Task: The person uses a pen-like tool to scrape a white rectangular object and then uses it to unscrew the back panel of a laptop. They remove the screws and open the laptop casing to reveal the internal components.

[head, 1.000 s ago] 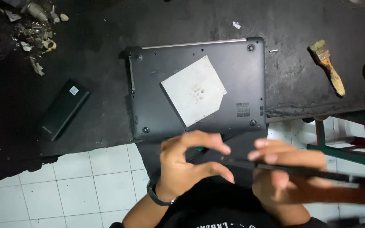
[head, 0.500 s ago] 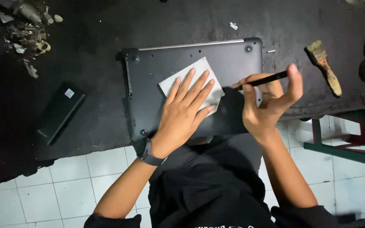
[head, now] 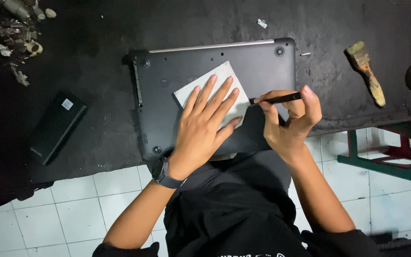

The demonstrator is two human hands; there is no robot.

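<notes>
Hands on an upturned laptop, one pressing a white sheet flat, the other gripping a thin black tool.

Your left hand [head: 204,127] lies palm down with its fingers [head: 222,97] spread wide across the white sheet [head: 215,81], which rests on the underside of the dark grey laptop [head: 167,71] at the near edge of the black table [head: 96,38]. Your right hand [head: 288,124] has its fingers closed around the thin black tool [head: 276,99], held almost level over the laptop's right part, its tip just beside the sheet's right edge. Left of the laptop lies a black slab-shaped device [head: 55,126]; right of the laptop lies a paintbrush [head: 366,72], and a small screw [head: 305,54] sits just off the laptop's far right corner. Scraps [head: 17,40] are piled well to the laptop's far left.
</notes>
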